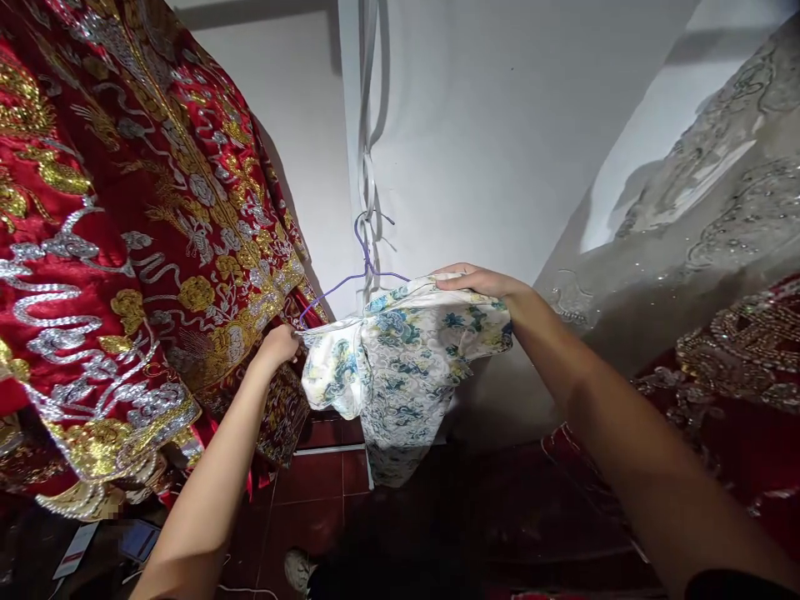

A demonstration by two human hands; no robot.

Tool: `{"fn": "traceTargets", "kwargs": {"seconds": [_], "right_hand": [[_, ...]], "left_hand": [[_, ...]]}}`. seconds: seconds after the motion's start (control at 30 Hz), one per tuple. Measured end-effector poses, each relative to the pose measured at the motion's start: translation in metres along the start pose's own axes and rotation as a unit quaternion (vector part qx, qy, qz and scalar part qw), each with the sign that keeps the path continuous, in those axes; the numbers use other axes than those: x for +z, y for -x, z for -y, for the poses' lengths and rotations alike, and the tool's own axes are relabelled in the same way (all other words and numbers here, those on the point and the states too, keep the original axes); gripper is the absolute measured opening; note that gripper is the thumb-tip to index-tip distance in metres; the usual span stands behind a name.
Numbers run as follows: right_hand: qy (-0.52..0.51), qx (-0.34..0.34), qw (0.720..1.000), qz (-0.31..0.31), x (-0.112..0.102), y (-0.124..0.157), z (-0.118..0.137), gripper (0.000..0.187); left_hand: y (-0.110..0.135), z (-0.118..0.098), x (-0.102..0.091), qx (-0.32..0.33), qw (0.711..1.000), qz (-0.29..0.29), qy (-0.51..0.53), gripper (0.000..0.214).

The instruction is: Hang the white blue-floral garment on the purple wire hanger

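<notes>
A white garment with a blue and yellow floral print [406, 367] hangs on a thin purple wire hanger [362, 271]. The hanger's hook sits by white cables [368, 150] running down the wall. My left hand [278, 343] is closed on the garment's left shoulder, at the hanger's end. My right hand [478, 282] grips the right shoulder from above, fingers curled over the cloth. The garment's lower part droops toward the floor.
A red robe with gold and silver embroidery [125, 250] hangs close on the left. A grey beaded sheer dress [700, 217] and another red embroidered piece [737, 375] hang on the right. Below are red floor tiles [325, 483], a shoe [298, 571] and papers [78, 550].
</notes>
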State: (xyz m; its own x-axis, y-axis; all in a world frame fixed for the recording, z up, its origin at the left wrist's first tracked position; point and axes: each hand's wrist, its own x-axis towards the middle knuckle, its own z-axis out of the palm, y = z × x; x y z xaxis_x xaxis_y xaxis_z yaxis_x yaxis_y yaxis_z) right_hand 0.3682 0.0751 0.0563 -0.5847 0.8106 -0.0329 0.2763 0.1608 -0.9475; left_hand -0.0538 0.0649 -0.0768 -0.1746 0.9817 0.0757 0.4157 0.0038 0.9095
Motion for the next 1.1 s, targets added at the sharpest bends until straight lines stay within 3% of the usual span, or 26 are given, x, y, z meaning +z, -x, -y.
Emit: {"fn": "traceTargets", "kwargs": {"seconds": [0.17,0.33,0.5,0.77,0.93,1.1], "right_hand": [[-0.034,0.006,0.999,-0.032,0.002,0.002,-0.006,0.047],[-0.090,0.015,0.994,-0.056,0.008,0.001,-0.009,0.049],[-0.079,0.027,0.995,-0.061,0.012,0.001,-0.007,0.051],[0.001,0.010,0.999,-0.050,0.023,0.003,0.005,0.052],[-0.012,0.034,0.999,-0.037,0.014,0.004,0.007,0.050],[-0.012,0.037,0.997,-0.061,0.001,0.008,0.012,0.046]], "left_hand": [[-0.029,-0.021,0.013,0.051,0.993,-0.077,0.073,0.017],[-0.041,-0.030,0.023,0.062,0.961,-0.154,0.221,0.019],[-0.022,-0.015,0.028,0.020,0.916,-0.160,0.366,0.013],[0.026,0.016,0.041,-0.039,0.837,-0.257,0.482,0.016],[0.037,0.008,0.042,-0.008,0.828,-0.290,0.480,0.013],[0.029,-0.017,0.031,0.046,0.851,-0.293,0.432,0.016]]}}
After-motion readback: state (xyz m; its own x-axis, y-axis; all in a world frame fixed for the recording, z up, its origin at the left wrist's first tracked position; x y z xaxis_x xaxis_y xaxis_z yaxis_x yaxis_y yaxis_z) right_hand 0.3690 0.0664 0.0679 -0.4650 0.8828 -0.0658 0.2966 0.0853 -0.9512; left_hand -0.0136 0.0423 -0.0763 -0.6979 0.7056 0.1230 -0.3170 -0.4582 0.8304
